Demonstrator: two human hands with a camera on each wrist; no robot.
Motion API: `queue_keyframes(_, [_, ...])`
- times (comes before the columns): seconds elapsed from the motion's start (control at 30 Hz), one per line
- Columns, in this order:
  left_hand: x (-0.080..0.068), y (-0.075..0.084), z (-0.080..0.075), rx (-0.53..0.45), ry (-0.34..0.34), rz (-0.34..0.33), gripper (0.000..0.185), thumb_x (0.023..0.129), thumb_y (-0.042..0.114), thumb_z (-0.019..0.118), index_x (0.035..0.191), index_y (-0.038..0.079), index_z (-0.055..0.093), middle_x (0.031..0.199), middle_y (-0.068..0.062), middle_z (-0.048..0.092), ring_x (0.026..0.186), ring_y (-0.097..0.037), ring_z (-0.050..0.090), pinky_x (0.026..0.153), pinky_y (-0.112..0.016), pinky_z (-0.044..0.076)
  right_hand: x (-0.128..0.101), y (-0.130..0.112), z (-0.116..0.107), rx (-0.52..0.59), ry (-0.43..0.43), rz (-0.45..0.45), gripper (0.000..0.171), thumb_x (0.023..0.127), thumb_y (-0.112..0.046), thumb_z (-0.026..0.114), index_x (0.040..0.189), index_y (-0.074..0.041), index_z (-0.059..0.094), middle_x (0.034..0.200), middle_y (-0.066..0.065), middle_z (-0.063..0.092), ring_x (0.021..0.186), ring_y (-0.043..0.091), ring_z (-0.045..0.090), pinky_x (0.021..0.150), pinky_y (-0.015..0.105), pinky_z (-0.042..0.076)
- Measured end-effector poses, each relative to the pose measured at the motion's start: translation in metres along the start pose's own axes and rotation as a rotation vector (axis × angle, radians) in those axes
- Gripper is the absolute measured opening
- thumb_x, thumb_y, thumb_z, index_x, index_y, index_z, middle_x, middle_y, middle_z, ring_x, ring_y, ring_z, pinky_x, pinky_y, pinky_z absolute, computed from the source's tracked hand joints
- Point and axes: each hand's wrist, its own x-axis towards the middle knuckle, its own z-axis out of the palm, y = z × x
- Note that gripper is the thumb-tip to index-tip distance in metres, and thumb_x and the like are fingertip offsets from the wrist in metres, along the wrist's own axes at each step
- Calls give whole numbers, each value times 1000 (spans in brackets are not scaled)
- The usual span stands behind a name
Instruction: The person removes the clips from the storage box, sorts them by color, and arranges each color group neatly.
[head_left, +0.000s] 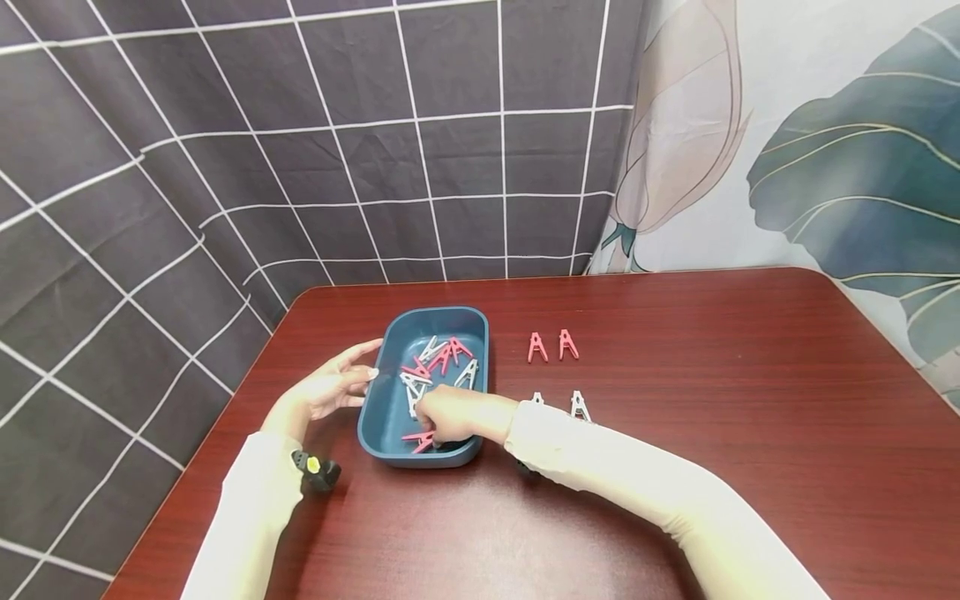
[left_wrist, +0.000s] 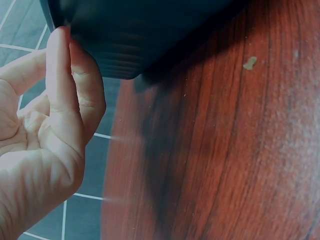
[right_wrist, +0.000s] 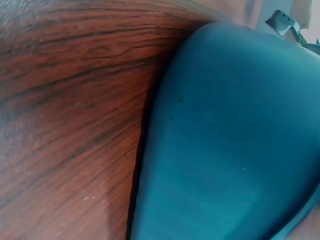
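Overhead, the right hand reaches into the blue tray on the worktop, fingers curled around a pink clothespin: light, stiff, best pinched at its legs. Left wrist: straight fingers touch the tray's wall. Right wrist: only tray.

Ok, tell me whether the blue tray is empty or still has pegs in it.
Not empty. The blue tray still holds several pink and white pegs, and the right hand reaches inside it.
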Motion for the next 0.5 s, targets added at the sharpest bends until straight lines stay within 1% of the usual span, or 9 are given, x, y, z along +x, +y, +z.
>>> queue_keyframes(0.1, [0, 0, 0, -1, -4, 3, 65, 98, 1, 43, 153, 14, 11, 96, 5, 70, 93, -15, 67, 79, -33, 55, 1, 2, 0, 34, 20, -12, 16, 75, -1, 74, 73, -10, 62, 67, -5, 55, 64, 8, 50, 58, 16, 39])
queue_keyframes(0.23, [0, -1, -1, -6, -3, 9, 65, 98, 1, 44, 153, 14, 11, 96, 5, 70, 92, -15, 67, 78, -32, 56, 2, 4, -2, 125, 38, 3, 16, 71, 0, 77, 73, -9, 64, 70, -3, 61, 66, 6, 51, 62, 16, 42])
queue_keyframes(0.3, [0, -1, -1, -10, -2, 11, 65, 98, 0, 43, 153, 14, 11, 96, 5, 69, 92, -15, 67, 77, -32, 56, 2, 4, -2, 175, 37, 20, 15, 71, -1, 78, 74, -9, 65, 70, -1, 63, 65, 6, 51, 61, 16, 42])
queue_keyframes(0.5, [0, -3, 0, -17, -6, 15, 64, 98, 0, 42, 152, 13, 11, 95, 5, 69, 92, -15, 68, 78, -32, 56, 1, 4, -2, 259, 42, 41, 15, 71, -3, 80, 79, -7, 69, 73, 3, 68, 65, 4, 55, 61, 15, 44])
